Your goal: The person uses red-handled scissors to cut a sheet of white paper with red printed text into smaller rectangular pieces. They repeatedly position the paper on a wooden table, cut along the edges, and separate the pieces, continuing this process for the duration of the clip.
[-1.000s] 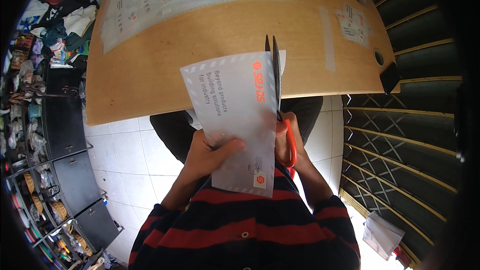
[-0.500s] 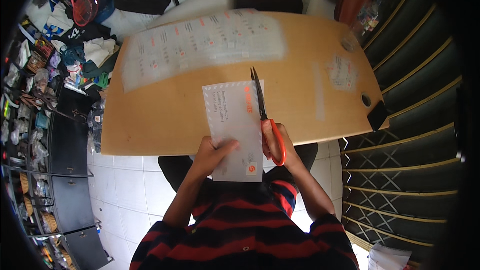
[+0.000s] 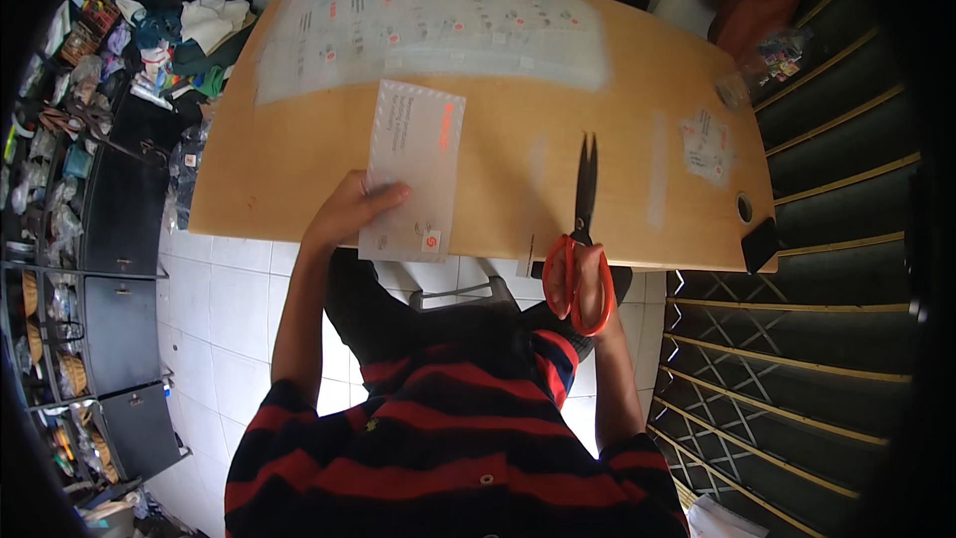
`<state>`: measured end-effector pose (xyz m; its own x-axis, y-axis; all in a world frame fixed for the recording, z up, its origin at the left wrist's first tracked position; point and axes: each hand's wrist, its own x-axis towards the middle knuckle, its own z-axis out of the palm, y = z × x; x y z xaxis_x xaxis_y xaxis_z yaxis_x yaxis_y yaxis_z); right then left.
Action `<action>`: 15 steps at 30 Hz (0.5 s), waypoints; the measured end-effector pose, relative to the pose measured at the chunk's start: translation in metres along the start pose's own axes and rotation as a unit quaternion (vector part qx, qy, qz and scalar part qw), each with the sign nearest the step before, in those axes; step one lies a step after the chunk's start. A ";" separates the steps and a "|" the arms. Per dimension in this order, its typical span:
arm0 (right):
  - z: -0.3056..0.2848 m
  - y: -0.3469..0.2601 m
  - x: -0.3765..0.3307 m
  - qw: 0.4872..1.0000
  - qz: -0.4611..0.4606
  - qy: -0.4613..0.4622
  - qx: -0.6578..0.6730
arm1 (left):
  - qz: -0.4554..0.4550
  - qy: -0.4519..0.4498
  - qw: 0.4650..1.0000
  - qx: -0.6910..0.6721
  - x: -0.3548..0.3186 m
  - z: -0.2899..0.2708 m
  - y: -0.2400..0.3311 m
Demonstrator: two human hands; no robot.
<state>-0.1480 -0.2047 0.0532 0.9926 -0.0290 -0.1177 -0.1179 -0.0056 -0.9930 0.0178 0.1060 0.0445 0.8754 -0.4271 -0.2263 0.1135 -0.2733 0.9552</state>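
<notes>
My left hand (image 3: 351, 211) holds a white mailer envelope (image 3: 413, 167) with red print by its lower left edge, lying flat at the near edge of the wooden table (image 3: 498, 154). Orange-handled scissors (image 3: 582, 239) are gripped by my right hand (image 3: 580, 284), fingers through the loops. The blades are nearly closed and rest on the table, pointing away from me. A narrow cut strip (image 3: 530, 253) lies just left of the scissors at the table edge. The two hands are apart, the envelope left and the scissors right.
A large clear printed sheet (image 3: 428, 30) covers the table's far side. A small clear sticker sheet (image 3: 705, 144) and a cable hole (image 3: 745, 207) sit at right. Cluttered shelves (image 3: 90, 189) stand left. A metal folding gate (image 3: 827, 319) runs along the right. White tiles lie below.
The envelope and scissors were raised together with the blades at the envelope's right edge. Now the hands have separated, the envelope lies on the table and the scissors have moved right.
</notes>
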 end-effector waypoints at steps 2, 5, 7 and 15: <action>0.007 0.002 -0.010 0.998 -0.021 0.051 -0.016 | -0.010 -0.001 1.000 -0.027 0.000 -0.002 -0.001; -0.001 0.003 -0.006 0.997 -0.050 0.065 -0.015 | -0.051 0.007 0.999 0.002 0.006 -0.008 -0.010; -0.006 0.001 0.001 0.996 -0.046 0.076 -0.002 | -0.067 0.009 0.998 0.010 0.008 -0.009 -0.013; -0.012 -0.015 0.027 0.986 0.072 0.077 -0.128 | 0.014 0.099 0.986 -0.131 0.001 0.002 -0.022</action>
<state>-0.1203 -0.2173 0.0648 0.9516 -0.1986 -0.2347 -0.2797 -0.2419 -0.9291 0.0155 0.1097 0.0226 0.9514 -0.2476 -0.1829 0.1835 -0.0211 0.9828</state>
